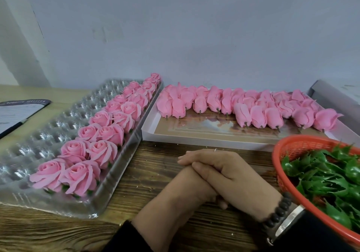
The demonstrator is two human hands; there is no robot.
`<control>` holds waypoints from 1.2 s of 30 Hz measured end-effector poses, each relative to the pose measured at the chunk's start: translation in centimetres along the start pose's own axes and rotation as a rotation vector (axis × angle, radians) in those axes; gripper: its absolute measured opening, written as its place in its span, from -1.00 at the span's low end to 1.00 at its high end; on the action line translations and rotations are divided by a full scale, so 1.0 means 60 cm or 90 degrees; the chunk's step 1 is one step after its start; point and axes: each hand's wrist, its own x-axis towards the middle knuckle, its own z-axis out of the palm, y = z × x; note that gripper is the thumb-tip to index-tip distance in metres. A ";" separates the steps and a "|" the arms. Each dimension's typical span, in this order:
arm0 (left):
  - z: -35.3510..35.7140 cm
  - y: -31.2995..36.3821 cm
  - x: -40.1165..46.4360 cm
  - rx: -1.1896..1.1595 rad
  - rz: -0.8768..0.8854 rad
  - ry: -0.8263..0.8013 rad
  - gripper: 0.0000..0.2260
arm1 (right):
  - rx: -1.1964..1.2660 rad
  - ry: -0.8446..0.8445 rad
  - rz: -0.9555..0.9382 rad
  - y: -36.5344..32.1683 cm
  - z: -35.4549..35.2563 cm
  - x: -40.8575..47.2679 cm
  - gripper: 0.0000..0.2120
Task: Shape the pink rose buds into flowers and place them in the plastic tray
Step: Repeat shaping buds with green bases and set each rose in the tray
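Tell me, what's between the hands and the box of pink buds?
Only bare wooden table, with a few tiny white crumbs, lies between the clasped hands and the shallow box of pink buds, seen from the head camera.

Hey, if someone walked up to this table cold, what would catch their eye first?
Probably the two rows of opened pink roses along the right side of the clear plastic tray on the left. Next, the closed pink buds in the white box behind, and the right hand resting over the left hand in front.
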 end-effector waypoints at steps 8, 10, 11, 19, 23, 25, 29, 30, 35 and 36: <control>-0.008 0.012 0.001 -0.014 0.031 0.021 -0.75 | 0.047 0.058 -0.022 0.007 0.001 -0.005 -0.68; -0.013 0.013 0.002 -0.021 0.089 0.045 -0.79 | 0.069 0.095 -0.023 0.012 0.001 -0.003 -0.61; -0.014 0.013 0.001 -0.018 0.118 0.066 -0.82 | 0.069 0.107 -0.026 0.014 0.000 -0.003 -0.57; -0.002 -0.009 0.011 -0.061 0.134 0.155 -0.85 | 0.054 0.206 -0.044 0.004 0.013 -0.001 -0.55; 0.015 0.000 0.010 -0.017 0.168 0.191 -0.80 | 0.024 0.286 -0.055 0.003 0.028 0.003 -0.62; 0.016 0.006 0.010 -0.054 0.160 0.164 -0.81 | 0.008 0.267 -0.043 0.007 0.027 0.005 -0.67; 0.013 0.006 0.013 0.064 0.112 0.123 -0.86 | -0.005 0.126 -0.020 0.010 0.009 0.005 -0.74; 0.011 0.001 0.012 0.090 0.092 0.106 -0.79 | 0.001 0.082 -0.007 0.009 0.005 0.003 -0.75; 0.004 -0.006 0.005 0.155 0.039 0.040 -0.69 | 0.026 0.018 -0.002 0.007 0.000 -0.005 -0.78; 0.005 -0.005 0.004 0.167 0.057 0.048 -0.77 | 0.010 0.028 -0.006 0.008 0.000 -0.004 -0.75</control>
